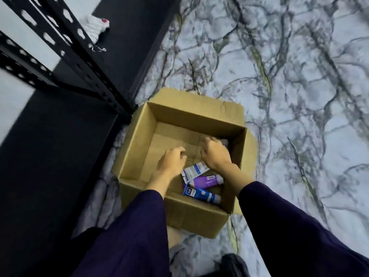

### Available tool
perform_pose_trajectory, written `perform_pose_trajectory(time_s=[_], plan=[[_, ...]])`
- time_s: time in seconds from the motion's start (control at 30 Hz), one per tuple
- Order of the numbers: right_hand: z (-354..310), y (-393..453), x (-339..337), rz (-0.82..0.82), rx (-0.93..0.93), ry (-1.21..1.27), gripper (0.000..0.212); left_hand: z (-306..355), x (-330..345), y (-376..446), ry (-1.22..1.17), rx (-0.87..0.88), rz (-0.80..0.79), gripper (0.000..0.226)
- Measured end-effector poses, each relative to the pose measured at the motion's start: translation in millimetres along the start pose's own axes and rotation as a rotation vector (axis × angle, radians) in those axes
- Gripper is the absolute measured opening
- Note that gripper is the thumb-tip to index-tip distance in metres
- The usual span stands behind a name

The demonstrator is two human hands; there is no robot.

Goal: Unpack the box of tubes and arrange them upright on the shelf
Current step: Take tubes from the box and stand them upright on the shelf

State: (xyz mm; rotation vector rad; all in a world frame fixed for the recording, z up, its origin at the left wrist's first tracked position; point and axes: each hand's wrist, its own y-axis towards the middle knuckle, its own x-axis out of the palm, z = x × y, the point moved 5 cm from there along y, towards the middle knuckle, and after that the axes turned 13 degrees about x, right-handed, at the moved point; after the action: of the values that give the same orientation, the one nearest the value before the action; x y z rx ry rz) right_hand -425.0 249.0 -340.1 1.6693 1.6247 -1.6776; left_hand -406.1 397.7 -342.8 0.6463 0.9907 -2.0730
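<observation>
Both hands are down in the cardboard box (137, 140) at centre frame. Left hand (172, 159) has loosely curled fingers, holding nothing I can see. Right hand (214, 153) is curled over something pale by the right wall; can't tell if it's actually gripping a tube. Three tubes lie flat near the bottom edge: white tube (194, 171), purple tube (206, 180), blue tube (200, 193). I'd grab each by the body, cap down, then swing to the black shelf rack (83, 62) at upper left.
</observation>
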Motion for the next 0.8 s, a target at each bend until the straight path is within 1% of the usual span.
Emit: perform_pose_trajectory(time_s=[0.1,0.17,0.23,0.3,0.37,0.47,0.57,0.63,0.7,0.77,0.8], plan=[[24.1,9.0,33.3,-0.023,0.189,0.003,0.056,-17.1,38.5,7.4,-0.123,0.007,-0.075,0.032],[39.8,16.1,46.0,0.034,0.329,0.078,0.059,-23.1,58.0,13.0,-0.197,0.007,-0.085,0.035],[54.3,24.9,56.4,0.094,0.436,0.253,0.054,-23.7,75.3,17.3,-0.269,0.025,-0.088,0.042],[60.7,32.4,63.2,0.112,0.477,0.392,0.047,-21.8,92.8,20.6,-0.313,0.046,-0.117,0.050],[62.6,39.9,67.0,0.111,0.487,0.398,0.045,-22.7,107.6,23.7,-0.244,0.087,-0.132,0.058],[65.1,46.3,68.5,0.080,0.504,0.262,0.055,-25.7,111.9,25.0,0.051,0.134,-0.160,0.062],[61.5,49.3,71.1,0.024,0.440,0.258,0.057,-30.3,101.4,31.0,0.235,0.211,-0.207,0.064],[52.4,48.2,74.3,-0.023,0.317,0.265,0.058,-41.1,87.7,36.6,0.347,0.265,-0.228,0.065],[40.3,45.8,77.0,-0.058,0.168,0.225,0.058,-55.3,65.6,41.1,0.441,0.308,-0.201,0.069],[28.2,44.4,76.3,-0.050,0.039,0.107,0.054,-71.1,49.2,46.5,0.432,0.275,-0.148,0.068],[21.7,44.3,75.0,-0.041,-0.021,0.041,0.054,-80.4,43.2,47.3,0.370,0.236,-0.125,0.064]])
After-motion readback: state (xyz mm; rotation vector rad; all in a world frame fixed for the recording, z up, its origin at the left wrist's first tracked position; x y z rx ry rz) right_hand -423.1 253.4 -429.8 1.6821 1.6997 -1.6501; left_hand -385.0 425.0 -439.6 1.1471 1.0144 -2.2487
